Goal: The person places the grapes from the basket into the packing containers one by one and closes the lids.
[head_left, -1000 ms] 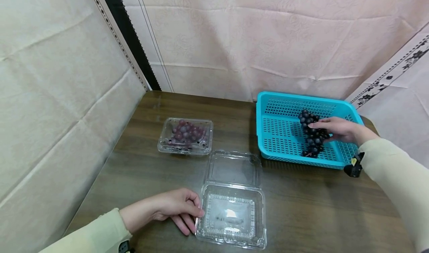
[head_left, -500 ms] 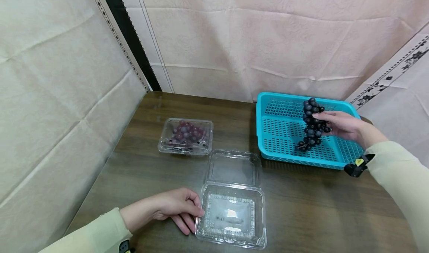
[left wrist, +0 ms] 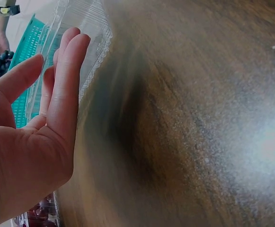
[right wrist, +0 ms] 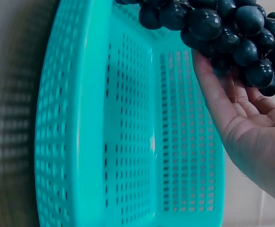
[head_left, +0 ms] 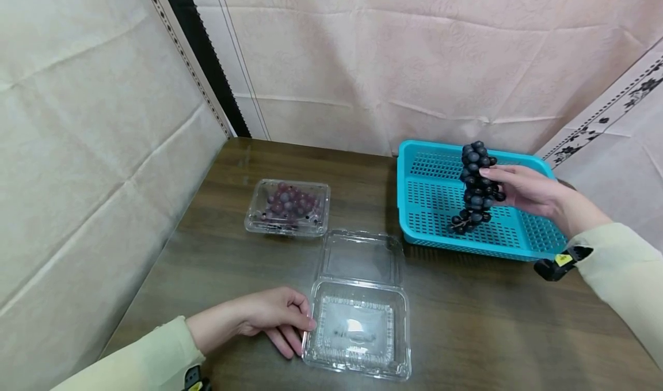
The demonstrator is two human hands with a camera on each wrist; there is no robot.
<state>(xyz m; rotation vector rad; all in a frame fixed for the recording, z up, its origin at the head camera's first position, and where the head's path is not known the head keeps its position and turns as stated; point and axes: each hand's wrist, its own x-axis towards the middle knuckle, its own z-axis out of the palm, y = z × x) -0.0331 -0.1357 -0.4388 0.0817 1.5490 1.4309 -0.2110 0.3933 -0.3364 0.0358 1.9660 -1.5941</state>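
In the head view, my right hand point(head_left: 530, 189) holds a bunch of black grapes point(head_left: 473, 178) above the blue basket point(head_left: 425, 238). The bunch hangs lengthwise, its thin stem end lowest. Up close in the right wrist view, the fingers support the grapes point(right wrist: 246, 52) from beneath; the thumb is mostly out of frame. My left hand point(head_left: 277, 316) pinches the left rim of an open clear plastic clamshell box point(head_left: 357, 333), thumb at the rim and fingers along the outside. Its lid point(head_left: 362, 258) lies folded back, away from me. No fruit shows inside this box.
A closed clear clamshell point(head_left: 251, 221) with red grapes point(head_left: 290, 201) inside stands on the brown wooden table point(head_left: 233, 264), left of the basket. Pale cloth point(head_left: 362, 63) hangs behind the table and at both sides.
My right hand has lifted the black grapes up from the basket floor, and the bunch has shifted slightly left over the last half second. The left hand has stayed at the box rim.
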